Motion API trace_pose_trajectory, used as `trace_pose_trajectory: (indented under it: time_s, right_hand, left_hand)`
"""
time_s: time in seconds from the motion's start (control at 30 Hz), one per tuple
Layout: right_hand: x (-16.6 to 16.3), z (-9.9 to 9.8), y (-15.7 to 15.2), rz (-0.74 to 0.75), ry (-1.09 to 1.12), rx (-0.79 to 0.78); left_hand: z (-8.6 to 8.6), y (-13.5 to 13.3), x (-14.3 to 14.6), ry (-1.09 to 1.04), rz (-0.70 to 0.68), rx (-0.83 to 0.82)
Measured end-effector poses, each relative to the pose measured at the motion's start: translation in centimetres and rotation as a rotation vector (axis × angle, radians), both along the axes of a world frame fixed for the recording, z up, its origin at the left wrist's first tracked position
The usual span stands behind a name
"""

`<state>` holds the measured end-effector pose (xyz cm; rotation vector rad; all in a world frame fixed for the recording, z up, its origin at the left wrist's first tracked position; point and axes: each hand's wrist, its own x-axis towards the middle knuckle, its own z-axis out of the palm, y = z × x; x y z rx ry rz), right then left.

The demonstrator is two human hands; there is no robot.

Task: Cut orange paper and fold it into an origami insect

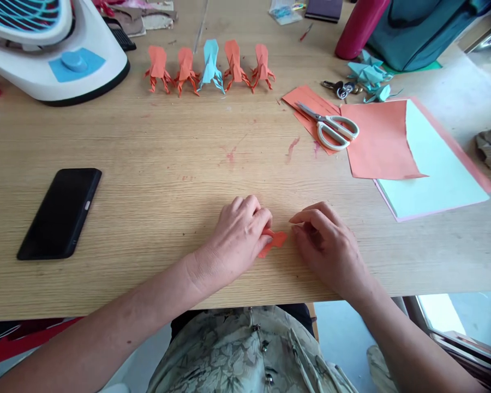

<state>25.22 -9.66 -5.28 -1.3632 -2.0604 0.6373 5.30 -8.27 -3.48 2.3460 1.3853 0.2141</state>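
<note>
A small piece of folded orange paper (pixel 276 240) lies on the table near its front edge. My left hand (pixel 241 234) is closed on it, and the fingers hide part of the paper. Just to the right is my right hand (pixel 327 243), its thumb and index fingertip drawn close together beside the paper. No object shows between those fingertips. Farther back stands a row of several paper figures with cut legs, among them an orange one (pixel 236 61) and a blue one (pixel 210 63).
White-handled scissors (pixel 333 128) rest on orange paper strips, beside an orange sheet (pixel 378 136) and a light blue sheet (pixel 437 174). A black phone (pixel 59 213) lies left. At the back are a white fan (pixel 85 49), a pink bottle (pixel 358 33), keys (pixel 341 88) and a teal bag (pixel 417 38).
</note>
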Motion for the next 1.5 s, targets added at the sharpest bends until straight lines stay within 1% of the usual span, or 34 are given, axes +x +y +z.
trace_pose_trajectory:
  time_s: [0.07,0.17,0.27,0.33,0.4,0.47,0.53,0.6,0.63,0.67,0.77,0.83,0.97,1.1,1.2,1.27,1.4,1.5]
  right_hand:
    - [0.2,-0.1,0.1,-0.028,0.08,-0.01]
    - [0.3,-0.3,0.4,-0.06,0.173,-0.008]
    - [0.4,-0.4,0.4,-0.077,0.25,-0.009]
    - [0.5,-0.5,0.3,-0.088,0.304,-0.043]
    - [0.4,-0.5,0.1,-0.094,0.389,-0.11]
    - [-0.2,-0.4,0.0,-0.066,0.513,-0.21]
    - [-1.3,-0.3,0.1,0.001,0.637,-0.316]
    - [-2.7,-0.2,0.5,0.073,0.7,-0.407]
    - [-3.4,-0.1,0.9,0.092,0.7,-0.432]
    - [-4.1,0.0,1.2,0.08,0.687,-0.429]
    - [-5.3,0.2,2.6,-0.001,0.572,-0.377]
    - [-5.6,0.3,3.5,-0.001,0.529,-0.387]
    - [-5.8,0.8,4.8,0.075,0.508,-0.441]
    - [-6.3,1.0,5.7,0.126,0.616,-0.547]
    - [-6.8,0.7,6.0,0.141,0.676,-0.622]
    - [-7.0,0.3,6.0,0.127,0.7,-0.646]
    - [-7.1,0.0,5.9,0.069,0.677,-0.643]
    - [-7.0,0.1,5.8,0.073,0.649,-0.649]
  left_hand:
    - [0.4,0.1,-0.1,0.025,-0.015,-0.005]
    - [0.5,-0.1,-0.3,-0.04,-0.025,-0.082]
    - [0.1,-0.4,-0.7,-0.214,-0.001,-0.205]
    - [-0.2,-0.3,-1.1,-0.356,0.043,-0.214]
    - [-0.3,0.1,-1.5,-0.524,0.113,-0.204]
    - [-0.3,0.7,-1.6,-0.725,0.224,-0.228]
    - [-0.2,1.2,-1.5,-0.924,0.347,-0.27]
    - [-0.1,1.5,-1.2,-1.074,0.458,-0.286]
    - [0.0,1.5,-1.0,-1.138,0.506,-0.294]
    - [0.1,1.5,-0.8,-1.195,0.547,-0.309]
    - [0.1,1.5,-0.6,-1.324,0.613,-0.379]
    - [0.1,1.6,-0.7,-1.366,0.612,-0.406]
    - [-0.3,2.2,-1.6,-1.41,0.577,-0.471]
    - [-0.8,3.0,-2.5,-1.476,0.535,-0.587]
    - [-1.2,3.5,-3.0,-1.494,0.515,-0.648]
    - [-1.3,3.6,-3.2,-1.445,0.521,-0.618]
    - [-1.6,3.5,-3.4,-1.245,0.511,-0.507]
    - [-1.6,3.4,-3.6,-1.176,0.504,-0.488]
